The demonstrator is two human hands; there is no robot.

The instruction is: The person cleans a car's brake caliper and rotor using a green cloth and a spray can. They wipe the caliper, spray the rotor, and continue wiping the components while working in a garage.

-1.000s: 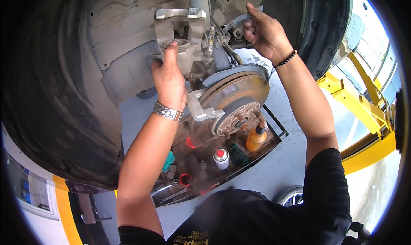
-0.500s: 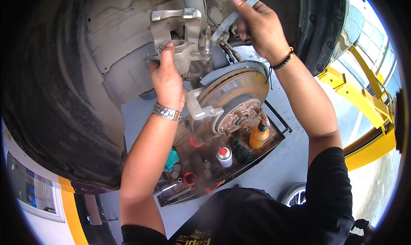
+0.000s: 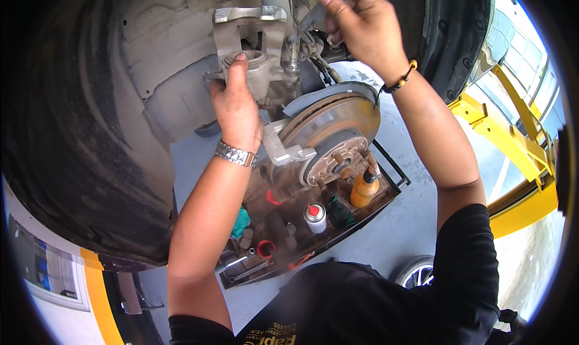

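Observation:
My left hand (image 3: 237,111) is closed round a bare-metal brake caliper (image 3: 263,82), its thumb resting at the round piston. Up at the right, my right hand (image 3: 368,34) grips a slim, flat grey tool (image 3: 316,16). The tool's lower end is blurred and meets the bolt-like pin (image 3: 294,55) on the caliper's right side; its exact kind cannot be made out. Below the caliper sits the brake disc (image 3: 332,119) on its hub with studs, and a silvery caliper bracket (image 3: 283,146) stands at its left edge.
Under the hub, a tray (image 3: 301,254) holds an orange bottle (image 3: 364,190), a red-capped spray can (image 3: 315,217), green cloths (image 3: 240,223) and wrenches (image 3: 244,266). The dark wheel-arch liner (image 3: 72,134) curves at left. Yellow lift arms (image 3: 494,122) stand right; a wheel (image 3: 416,272) lies on the floor.
My right hand has shifted slightly up and left, and the grey tool has swung with it along the pin. My left hand keeps its hold; the caliper has barely moved.

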